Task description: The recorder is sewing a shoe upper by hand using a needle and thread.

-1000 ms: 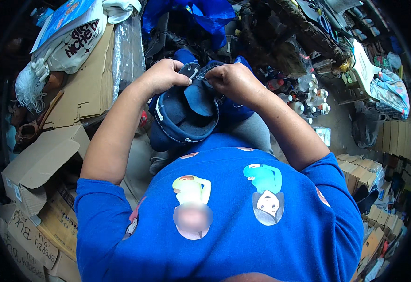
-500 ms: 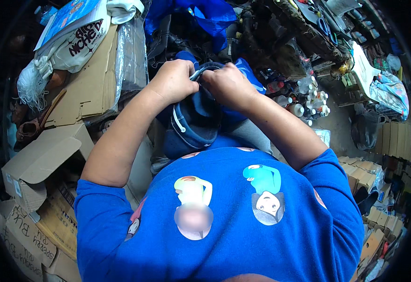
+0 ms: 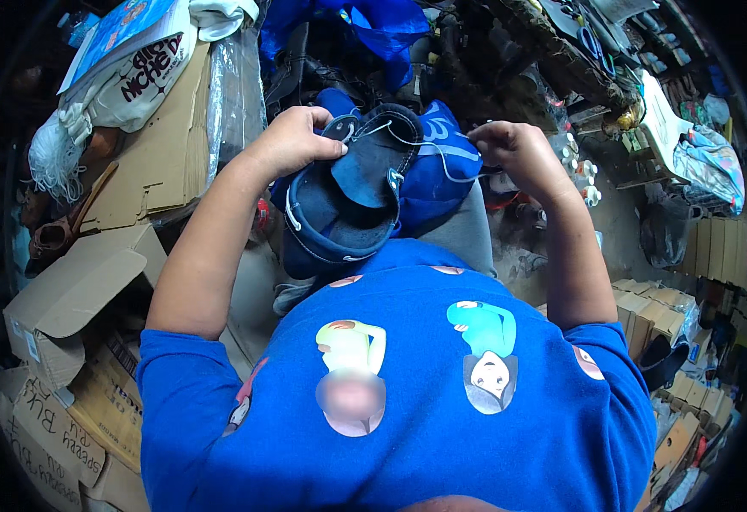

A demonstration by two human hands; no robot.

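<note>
Navy shoe (image 3: 320, 200) between cardboard box (image 3: 75, 294) and bottles (image 3: 586, 171)

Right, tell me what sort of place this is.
Probably a cramped shoe workshop, for making or repairing shoes. The left fingers hold a dark blue boat shoe with a loose white lace, and a stack of flattened cardboard and an open cardboard box sit close by.
</note>
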